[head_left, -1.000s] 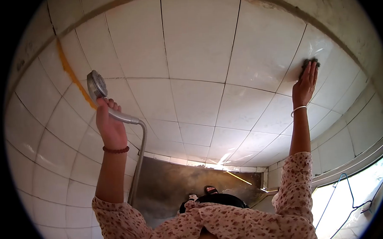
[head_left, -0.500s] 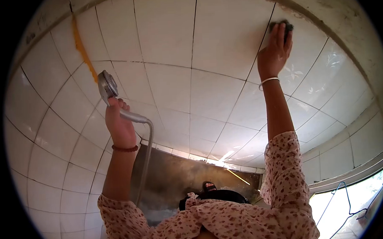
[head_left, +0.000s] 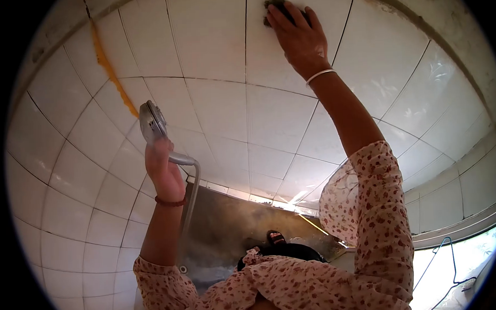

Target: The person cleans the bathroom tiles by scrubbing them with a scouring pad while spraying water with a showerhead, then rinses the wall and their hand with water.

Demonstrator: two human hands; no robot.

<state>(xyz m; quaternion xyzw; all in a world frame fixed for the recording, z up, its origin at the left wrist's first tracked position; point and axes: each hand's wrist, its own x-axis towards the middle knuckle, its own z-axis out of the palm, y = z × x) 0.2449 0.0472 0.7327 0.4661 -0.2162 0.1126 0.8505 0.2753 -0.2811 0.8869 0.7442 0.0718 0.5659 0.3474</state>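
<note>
My left hand is wrapped round the handle of a grey shower head, whose hose hangs down toward the floor. High on the white tiled wall, my right hand presses a dark scrubbing pad against the tiles. The pad shows past my fingertips, and its underside is hidden against the wall. A silvery bangle circles my right wrist, and a dark red bracelet sits on my left.
An orange-yellow strip runs down the wall's corner at the left. Below lies a wet brownish floor with a sandalled foot on it. A bright opening at lower right has a wire hanger in front of it.
My right hand has swept the scrubbing pad leftward and slightly up across the tiles. My left hand, still holding the shower head, has shifted a little right and down.
</note>
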